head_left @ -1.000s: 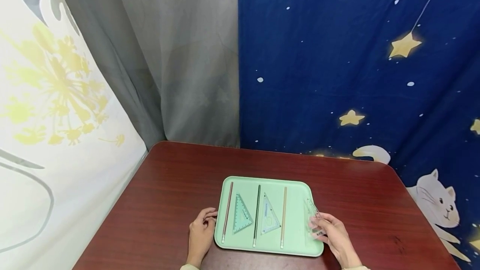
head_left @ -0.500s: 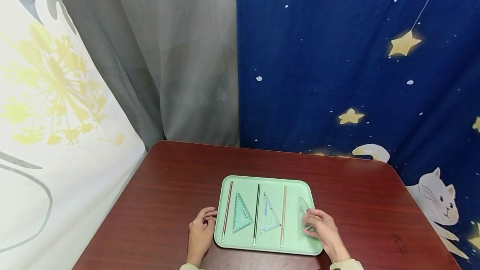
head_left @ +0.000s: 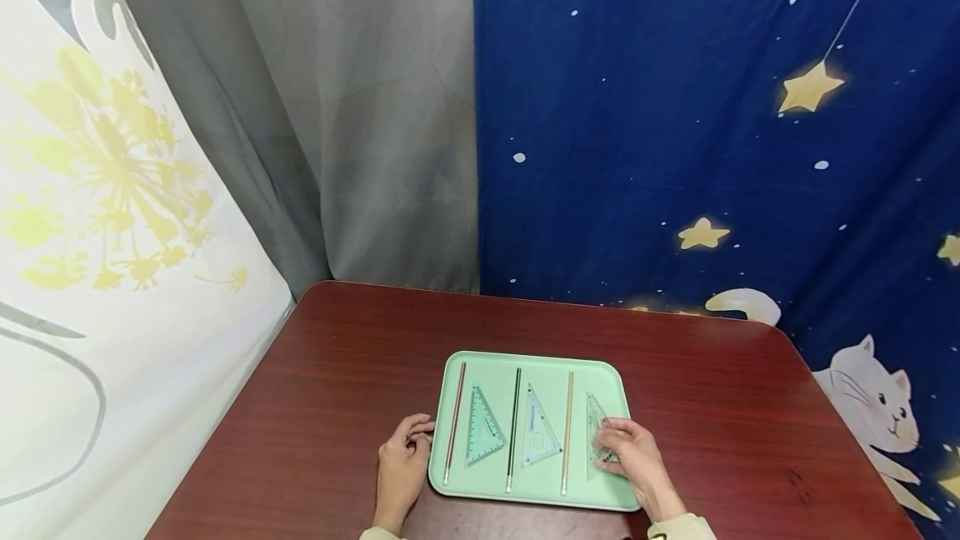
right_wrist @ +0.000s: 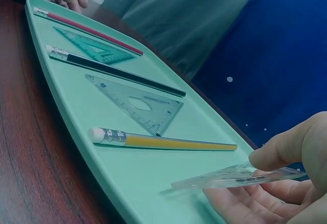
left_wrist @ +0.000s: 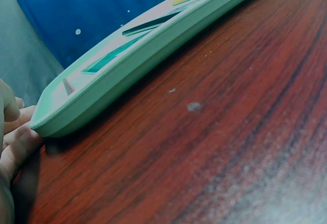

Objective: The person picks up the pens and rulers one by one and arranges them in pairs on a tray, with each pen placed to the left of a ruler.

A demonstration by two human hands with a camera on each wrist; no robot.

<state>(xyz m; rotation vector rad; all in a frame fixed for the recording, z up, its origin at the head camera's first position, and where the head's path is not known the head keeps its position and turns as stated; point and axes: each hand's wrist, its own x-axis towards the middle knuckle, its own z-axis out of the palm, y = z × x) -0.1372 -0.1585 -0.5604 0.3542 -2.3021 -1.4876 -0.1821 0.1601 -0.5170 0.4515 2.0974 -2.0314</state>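
Observation:
A pale green tray [head_left: 536,500] lies on the table. My right hand [head_left: 633,458] pinches a clear set square [right_wrist: 225,177] between thumb and fingers, low over the tray's right end; in the right wrist view it is slightly tilted. Left of it lie a yellow pencil [right_wrist: 173,142], a clear set square [right_wrist: 140,106], a black pencil [right_wrist: 122,73], a green set square [head_left: 483,432] and a red pencil [head_left: 454,423], side by side. At the tray's left edge, my left hand [head_left: 403,467] rests on the table with its fingers loosely bent, fingertips touching the rim.
The dark red wooden table [head_left: 345,373] extends behind and to both sides of the tray. Behind it hang a grey curtain [head_left: 397,148] and a blue starry curtain [head_left: 637,107]. A white patterned cloth [head_left: 135,273] hangs at the left.
My right hand has moved left and inward over the tray, carrying the clear set square from the right rim to beside the yellow pencil. The left hand has stayed put.

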